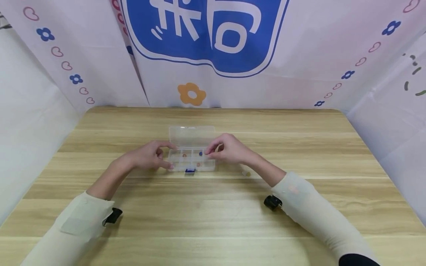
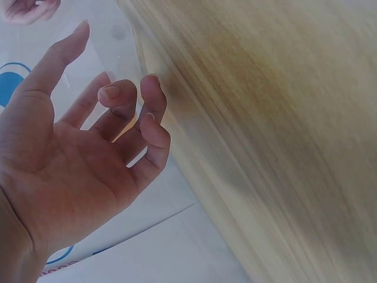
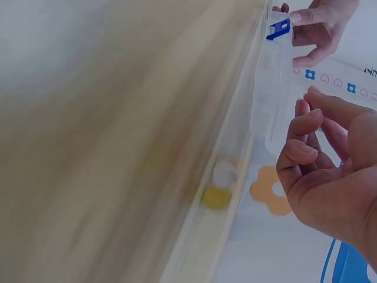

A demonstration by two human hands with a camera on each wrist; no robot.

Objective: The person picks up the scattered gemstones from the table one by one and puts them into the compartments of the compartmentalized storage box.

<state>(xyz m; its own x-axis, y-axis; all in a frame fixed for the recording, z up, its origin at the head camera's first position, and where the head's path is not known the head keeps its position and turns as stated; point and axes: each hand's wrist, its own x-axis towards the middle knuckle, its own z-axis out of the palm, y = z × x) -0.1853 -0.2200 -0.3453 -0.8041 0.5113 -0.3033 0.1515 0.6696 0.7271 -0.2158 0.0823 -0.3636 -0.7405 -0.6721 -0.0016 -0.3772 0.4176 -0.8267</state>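
Note:
A clear plastic compartment box lies on the table with its hinged lid raised at the back and a blue latch at the front. Inside are a small orange piece, a blue piece and a pinkish piece, in separate compartments. My left hand grips the box's left end, index finger at the back and thumb at the front. Over the right-hand compartments, my right hand brings thumb and index fingertips together; whether something small is between them is hidden.
A small yellow-and-white item lies on the wooden table, right of the box and below the right wrist. White printed cloth hangs behind the table. Both forearms wear pale sleeves with a black device near each wrist.

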